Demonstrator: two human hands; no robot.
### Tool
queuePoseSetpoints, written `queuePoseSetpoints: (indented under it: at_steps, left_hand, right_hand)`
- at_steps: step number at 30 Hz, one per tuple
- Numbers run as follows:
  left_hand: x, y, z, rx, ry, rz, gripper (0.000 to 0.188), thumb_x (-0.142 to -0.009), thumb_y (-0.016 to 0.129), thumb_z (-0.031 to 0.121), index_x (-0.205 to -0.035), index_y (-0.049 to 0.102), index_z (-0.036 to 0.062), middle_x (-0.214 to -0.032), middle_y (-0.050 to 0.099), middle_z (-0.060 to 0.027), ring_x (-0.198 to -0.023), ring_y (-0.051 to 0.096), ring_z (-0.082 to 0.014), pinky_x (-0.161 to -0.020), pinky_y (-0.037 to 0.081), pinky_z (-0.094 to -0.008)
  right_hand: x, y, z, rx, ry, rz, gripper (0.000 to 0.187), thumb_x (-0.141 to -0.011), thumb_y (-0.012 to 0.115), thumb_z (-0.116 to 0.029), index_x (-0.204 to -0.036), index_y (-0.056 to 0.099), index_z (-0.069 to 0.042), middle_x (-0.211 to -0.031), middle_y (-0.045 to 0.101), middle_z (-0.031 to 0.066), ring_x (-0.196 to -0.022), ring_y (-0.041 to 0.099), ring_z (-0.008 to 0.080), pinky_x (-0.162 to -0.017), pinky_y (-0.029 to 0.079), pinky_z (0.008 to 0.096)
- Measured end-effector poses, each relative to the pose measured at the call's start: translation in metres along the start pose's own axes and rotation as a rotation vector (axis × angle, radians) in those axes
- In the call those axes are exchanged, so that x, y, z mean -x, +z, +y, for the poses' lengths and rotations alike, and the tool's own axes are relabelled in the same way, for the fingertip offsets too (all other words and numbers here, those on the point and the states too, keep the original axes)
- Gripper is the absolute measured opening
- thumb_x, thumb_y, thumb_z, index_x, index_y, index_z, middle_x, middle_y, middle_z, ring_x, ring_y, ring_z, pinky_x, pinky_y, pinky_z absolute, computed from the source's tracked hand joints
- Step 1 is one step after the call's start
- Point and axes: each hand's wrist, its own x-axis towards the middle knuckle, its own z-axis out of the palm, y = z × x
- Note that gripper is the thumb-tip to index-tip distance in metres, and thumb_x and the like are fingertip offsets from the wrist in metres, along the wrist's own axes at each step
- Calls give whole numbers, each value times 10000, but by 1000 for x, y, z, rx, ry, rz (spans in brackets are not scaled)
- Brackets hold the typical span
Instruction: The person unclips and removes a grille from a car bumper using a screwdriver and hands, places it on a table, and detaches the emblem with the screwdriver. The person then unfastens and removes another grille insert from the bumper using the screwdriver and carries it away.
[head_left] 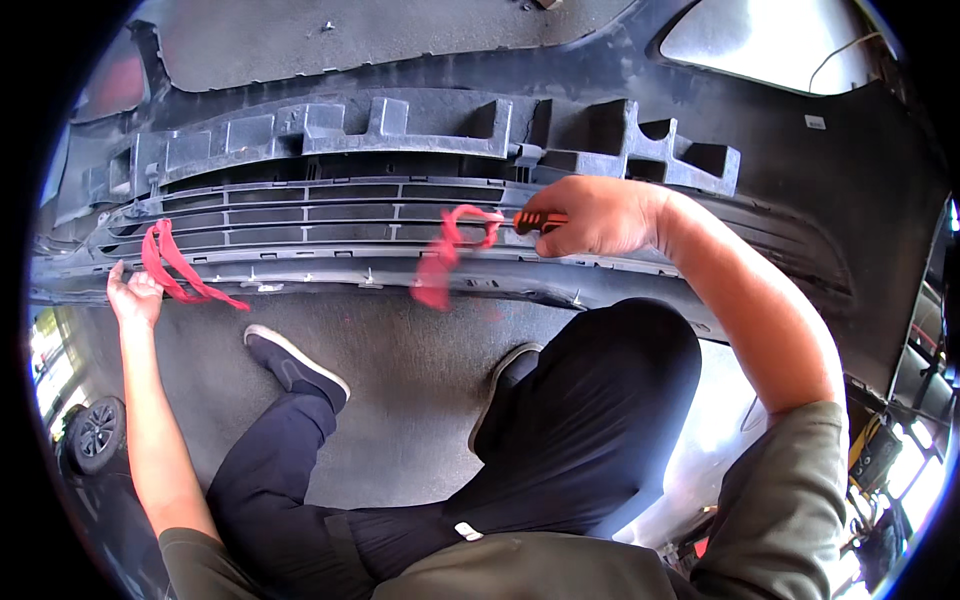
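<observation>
A large grey car bumper [600, 90] with a slatted grille [330, 215] lies on the grey floor in front of me. My right hand [590, 215] grips a tool with an orange-and-black handle [535, 221], its tip at a red strap [445, 255] tied through the grille's middle. My left hand [135, 295] rests under the bumper's lower edge at the far left, fingers curled against it, beside a second red strap [170, 265] hanging from the grille.
My legs in dark trousers and dark shoes [295, 365] stand on the grey floor below the bumper. A car wheel [95, 432] shows at the lower left. Yellow and black equipment [880, 450] sits at the right edge.
</observation>
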Motion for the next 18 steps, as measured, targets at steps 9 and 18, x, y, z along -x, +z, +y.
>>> queuePoseSetpoints:
  at_steps: [9,18]
  left_hand:
    - [55,64,-34,150,-10,159,647,-918,664,472,-1442,421,182,-1381,472,-93,-1206,442,-234,-1028,329,-456]
    - [60,60,-50,303,-18,98,960,-917,677,398,-1626,194,-33,-1642,376,-136,-1525,388,-284,-1280,238,-474]
  right_hand:
    - [-60,70,-8,-339,184,133,415,-974,657,-332,-1267,650,-38,-1147,730,208,-1125,698,345,-987,524,428]
    - [11,-5,-46,-78,-137,262,436,-970,741,-300,-1234,555,-7,-1031,736,225,-1004,738,360,-864,563,472]
